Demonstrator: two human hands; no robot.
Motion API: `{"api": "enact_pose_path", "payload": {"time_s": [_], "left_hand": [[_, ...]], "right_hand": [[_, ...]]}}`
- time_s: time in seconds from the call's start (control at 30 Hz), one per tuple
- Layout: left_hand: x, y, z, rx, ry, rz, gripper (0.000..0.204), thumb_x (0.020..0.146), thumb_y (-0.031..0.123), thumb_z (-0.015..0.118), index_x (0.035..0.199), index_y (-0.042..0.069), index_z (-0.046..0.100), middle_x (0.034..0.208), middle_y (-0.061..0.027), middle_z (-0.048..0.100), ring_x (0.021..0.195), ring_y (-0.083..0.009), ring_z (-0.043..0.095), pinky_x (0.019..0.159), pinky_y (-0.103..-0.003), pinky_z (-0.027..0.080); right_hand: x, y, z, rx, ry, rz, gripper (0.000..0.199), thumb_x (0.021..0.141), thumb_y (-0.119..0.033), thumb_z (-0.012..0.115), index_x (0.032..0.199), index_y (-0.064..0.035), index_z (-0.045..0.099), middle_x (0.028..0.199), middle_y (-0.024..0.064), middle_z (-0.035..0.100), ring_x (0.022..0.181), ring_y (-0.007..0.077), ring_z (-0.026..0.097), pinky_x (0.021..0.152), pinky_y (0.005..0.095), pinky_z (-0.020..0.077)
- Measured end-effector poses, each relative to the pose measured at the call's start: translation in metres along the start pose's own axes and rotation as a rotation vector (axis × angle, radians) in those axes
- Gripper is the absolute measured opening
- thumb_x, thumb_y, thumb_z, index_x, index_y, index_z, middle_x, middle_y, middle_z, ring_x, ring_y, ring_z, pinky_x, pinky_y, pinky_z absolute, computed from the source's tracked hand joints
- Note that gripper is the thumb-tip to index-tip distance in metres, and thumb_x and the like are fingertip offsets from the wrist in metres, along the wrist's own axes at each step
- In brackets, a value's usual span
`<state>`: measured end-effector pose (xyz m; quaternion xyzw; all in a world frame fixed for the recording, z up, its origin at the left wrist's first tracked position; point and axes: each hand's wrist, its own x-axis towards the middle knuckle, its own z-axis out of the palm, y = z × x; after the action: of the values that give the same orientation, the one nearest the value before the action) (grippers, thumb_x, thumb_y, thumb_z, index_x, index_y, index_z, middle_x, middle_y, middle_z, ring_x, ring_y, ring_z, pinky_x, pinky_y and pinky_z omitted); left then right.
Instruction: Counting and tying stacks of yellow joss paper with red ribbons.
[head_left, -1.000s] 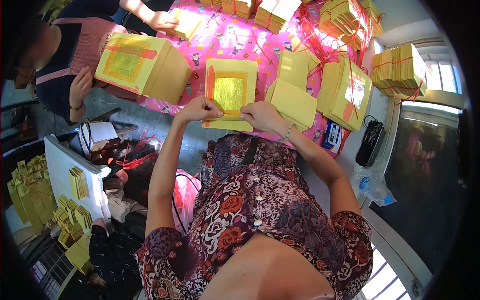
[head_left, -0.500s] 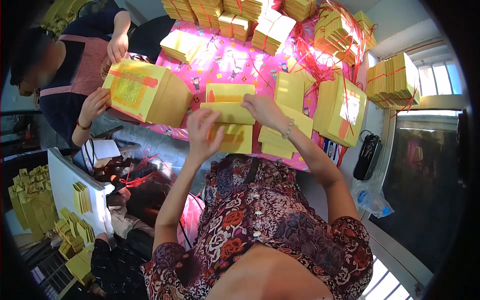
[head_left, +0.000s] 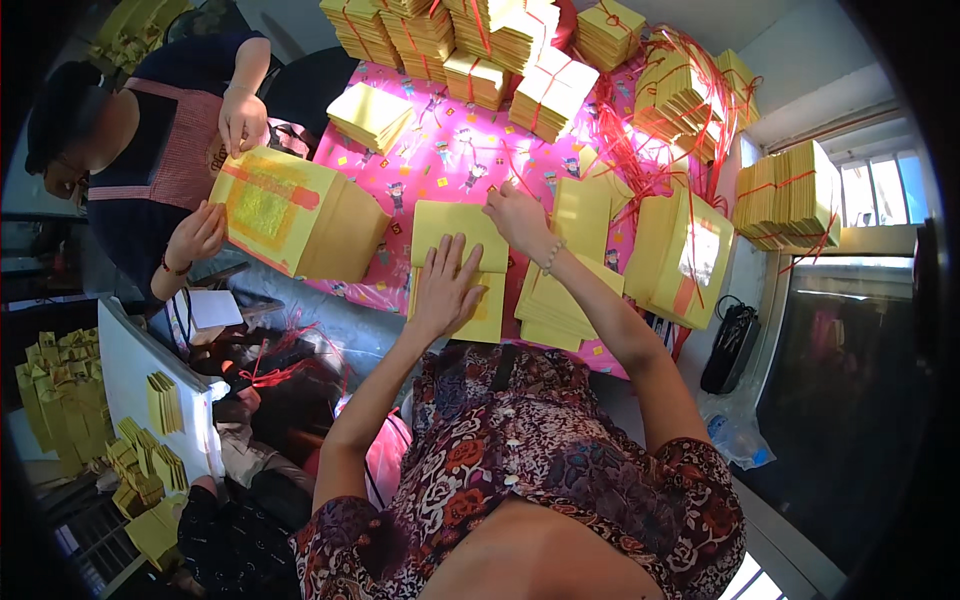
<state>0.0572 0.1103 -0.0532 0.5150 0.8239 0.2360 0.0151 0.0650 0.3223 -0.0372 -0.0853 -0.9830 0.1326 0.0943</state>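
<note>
In front of me a yellow paper sheet point(head_left: 455, 225) lies folded upward over other yellow paper point(head_left: 485, 310) on the table. My left hand point(head_left: 447, 290) rests flat on it near the crease, fingers stretched out. At the sheet's upper right corner is my right hand point(head_left: 518, 218), its fingers curled together on the paper edge; the fingertips are partly hidden. Under my right forearm lies a fanned pile of yellow sheets point(head_left: 550, 310). Another yellow stack point(head_left: 580, 215) sits just beyond the right wrist.
Pink patterned cloth point(head_left: 400, 190) covers the table. Tied yellow bundles point(head_left: 550, 95) and loose red strings point(head_left: 690, 90) crowd its far side. At left, a co-worker's hands point(head_left: 195, 235) hold a thick stack with a gold-and-red top sheet point(head_left: 262, 200). A plastic bottle point(head_left: 735, 440) lies at right.
The sheet's part that was being folded has turned upward and lies flat, covering the printed area. My left hand has come down flat onto the paper. My right hand stays at the right edge.
</note>
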Motion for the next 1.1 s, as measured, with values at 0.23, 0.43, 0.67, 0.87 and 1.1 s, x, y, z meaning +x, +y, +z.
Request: {"api": "enact_pose_path", "payload": {"time_s": [0.23,0.43,0.67,0.87,1.1], "left_hand": [[-0.004,0.003,-0.002,0.012,-0.03,-0.006,0.069,0.087,0.035,0.056,0.145,0.012,0.028,0.148,-0.022,0.023,0.137,-0.0407,0.02,0.11,-0.054,0.017],[-0.005,0.004,-0.004,0.005,-0.043,-0.003,0.069,0.087,0.036,0.055,0.146,0.011,0.027,0.148,-0.023,0.022,0.137,-0.0417,0.019,0.11,-0.054,0.017],[-0.006,0.004,-0.001,0.04,0.01,-0.001,0.069,0.087,0.036,0.056,0.144,0.009,0.028,0.146,-0.0243,0.025,0.136,-0.0425,0.021,0.109,-0.054,0.019],[-0.01,0.002,-0.006,-0.07,-0.003,0.018,0.07,0.086,0.04,0.056,0.144,0.01,0.029,0.146,-0.0259,0.024,0.135,-0.0442,0.022,0.109,-0.054,0.021],[-0.016,-0.001,0.004,-0.068,-0.004,0.028,0.08,0.088,0.056,0.046,0.148,0.012,0.019,0.151,-0.0239,0.015,0.139,-0.0436,0.011,0.111,-0.054,0.015]], "right_hand": [[-0.003,-0.004,0.001,-0.154,0.1,-0.112,0.021,0.079,-0.024,0.067,0.087,-0.0066,0.059,0.084,0.0079,0.058,0.085,0.0243,0.06,0.065,0.0353,0.0516],[0.002,-0.015,-0.002,0.027,0.115,-0.121,0.019,0.081,-0.02,0.063,0.094,-0.0066,0.06,0.088,0.0089,0.058,0.088,0.0262,0.058,0.071,0.0386,0.0504],[0.011,-0.02,0.022,0.199,-0.005,-0.146,0.016,0.081,-0.013,0.058,0.094,-0.0054,0.062,0.09,0.0159,0.063,0.082,0.0324,0.063,0.069,0.0438,0.0511],[0.008,-0.029,0.019,0.177,0.032,-0.137,0.016,0.082,-0.012,0.053,0.093,-0.0054,0.063,0.081,0.0147,0.062,0.074,0.0332,0.062,0.063,0.0444,0.0496],[0.004,-0.036,0.006,0.145,0.011,-0.112,0.017,0.082,-0.012,0.055,0.096,-0.006,0.063,0.083,0.0146,0.061,0.075,0.033,0.062,0.065,0.0427,0.0498]]}}
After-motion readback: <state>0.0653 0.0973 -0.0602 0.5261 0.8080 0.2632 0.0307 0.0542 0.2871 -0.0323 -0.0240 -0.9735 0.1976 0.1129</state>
